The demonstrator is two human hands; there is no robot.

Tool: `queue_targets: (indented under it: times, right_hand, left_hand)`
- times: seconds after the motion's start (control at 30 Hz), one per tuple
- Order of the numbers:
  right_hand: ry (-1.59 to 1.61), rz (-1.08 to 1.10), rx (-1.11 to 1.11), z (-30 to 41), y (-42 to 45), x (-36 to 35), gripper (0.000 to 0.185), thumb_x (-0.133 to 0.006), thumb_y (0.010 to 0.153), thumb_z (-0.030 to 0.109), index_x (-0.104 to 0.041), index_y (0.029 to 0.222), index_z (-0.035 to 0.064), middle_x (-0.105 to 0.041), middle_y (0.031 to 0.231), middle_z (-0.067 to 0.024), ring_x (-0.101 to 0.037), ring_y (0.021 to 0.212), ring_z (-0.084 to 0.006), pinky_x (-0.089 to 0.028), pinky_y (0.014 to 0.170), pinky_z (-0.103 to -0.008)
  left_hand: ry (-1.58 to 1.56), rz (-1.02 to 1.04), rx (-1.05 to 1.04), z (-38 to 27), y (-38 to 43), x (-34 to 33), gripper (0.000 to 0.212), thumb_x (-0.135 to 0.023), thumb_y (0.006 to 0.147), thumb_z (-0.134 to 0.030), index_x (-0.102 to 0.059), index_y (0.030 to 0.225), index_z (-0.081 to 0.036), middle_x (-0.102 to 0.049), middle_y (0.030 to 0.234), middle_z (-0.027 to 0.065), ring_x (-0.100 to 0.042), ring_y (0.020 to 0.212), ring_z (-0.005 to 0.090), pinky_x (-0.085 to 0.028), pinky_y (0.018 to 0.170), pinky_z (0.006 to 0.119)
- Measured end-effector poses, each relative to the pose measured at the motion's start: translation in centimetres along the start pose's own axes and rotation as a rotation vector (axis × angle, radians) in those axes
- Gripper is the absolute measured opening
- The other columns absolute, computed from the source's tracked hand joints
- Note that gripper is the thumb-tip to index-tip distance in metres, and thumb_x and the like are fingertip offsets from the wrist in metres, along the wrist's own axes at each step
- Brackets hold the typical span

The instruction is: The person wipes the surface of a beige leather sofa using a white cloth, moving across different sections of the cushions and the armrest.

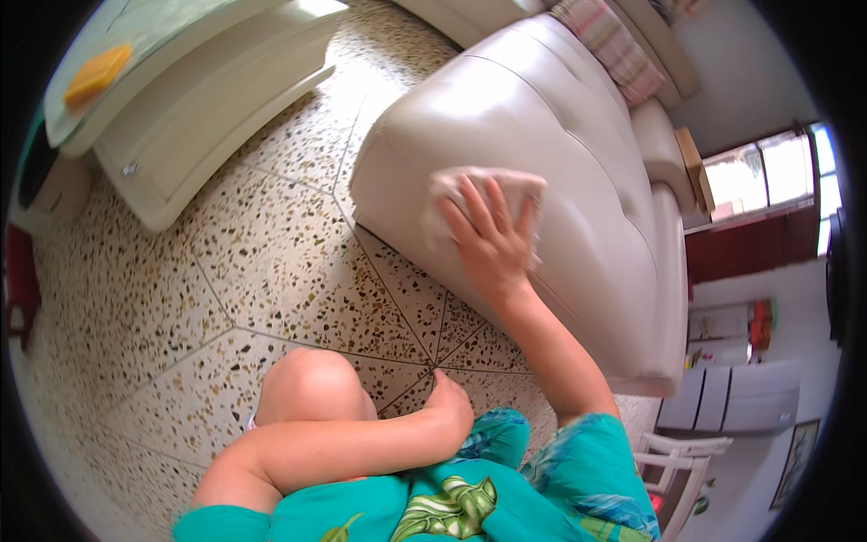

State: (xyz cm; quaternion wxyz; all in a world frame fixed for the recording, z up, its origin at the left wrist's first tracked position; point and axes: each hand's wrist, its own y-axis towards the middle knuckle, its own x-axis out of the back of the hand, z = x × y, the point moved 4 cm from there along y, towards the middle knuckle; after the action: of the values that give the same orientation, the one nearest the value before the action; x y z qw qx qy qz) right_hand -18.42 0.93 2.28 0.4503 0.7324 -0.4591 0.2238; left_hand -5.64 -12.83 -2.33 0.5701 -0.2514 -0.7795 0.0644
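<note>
My right hand (493,234) presses flat, fingers spread, on a folded pale pink cloth (450,186) that lies against the side of a cream leather sofa (576,237). The cloth shows around the fingers and looks slightly blurred. My left hand (448,401) rests near my bent knee, across my lap and above the speckled floor. Its fingers are partly hidden, and I see nothing held in it.
A cream table (223,95) with a drawer front and an orange block-like thing (98,74) on top stands at the upper left. A plaid cloth (613,51) drapes over the sofa's far part. White chairs (677,461) stand at the lower right, near a grey refrigerator (752,396).
</note>
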Motion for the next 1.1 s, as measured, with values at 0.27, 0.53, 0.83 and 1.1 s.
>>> queue_targets:
  times: [0.27,0.53,0.83,1.1]
  right_hand:
    - [0.198,-0.171,-0.233,-0.6,4.3,-2.0,0.047,-0.059,0.079,0.050,-0.054,0.120,0.0274,-0.050,0.125,-0.0039,-0.044,0.122,-0.0273,-0.023,0.100,-0.0659]
    - [-0.054,-0.028,-0.601,-12.7,-19.3,3.9,0.049,-0.053,0.083,0.052,-0.049,0.126,0.0296,-0.044,0.133,-0.0014,-0.036,0.129,-0.0240,-0.017,0.105,-0.0624]
    - [-0.253,-0.225,-1.142,-23.2,-39.2,8.5,0.039,-0.045,0.092,0.030,-0.050,0.126,0.0115,-0.049,0.128,-0.0103,-0.041,0.122,-0.0310,-0.027,0.103,-0.0457]
    - [0.272,-0.896,-1.745,-22.2,-42.2,6.4,0.034,-0.043,0.094,0.019,-0.048,0.123,0.0026,-0.051,0.120,-0.0108,-0.049,0.112,-0.0260,-0.036,0.098,-0.0390]
  left_hand:
    - [0.035,0.087,-0.006,0.0,1.9,0.4,0.037,-0.058,0.077,-0.018,-0.056,0.109,-0.002,-0.057,0.106,0.0135,-0.054,0.102,0.0287,-0.038,0.090,0.047]
    - [0.019,-0.050,-0.075,-0.9,2.2,0.4,0.050,-0.061,0.080,-0.029,-0.048,0.120,-0.003,-0.055,0.114,0.0179,-0.053,0.105,0.0308,-0.038,0.092,0.043]
    - [-0.005,-0.083,-0.030,0.5,2.9,1.7,0.056,-0.064,0.078,-0.034,-0.050,0.122,-0.003,-0.051,0.124,0.0189,-0.052,0.110,0.0308,-0.037,0.097,0.043]
    - [-0.156,0.062,-0.009,-0.1,4.2,1.5,0.056,-0.064,0.078,-0.035,-0.050,0.124,-0.006,-0.051,0.124,0.0186,-0.052,0.110,0.0319,-0.039,0.096,0.044]
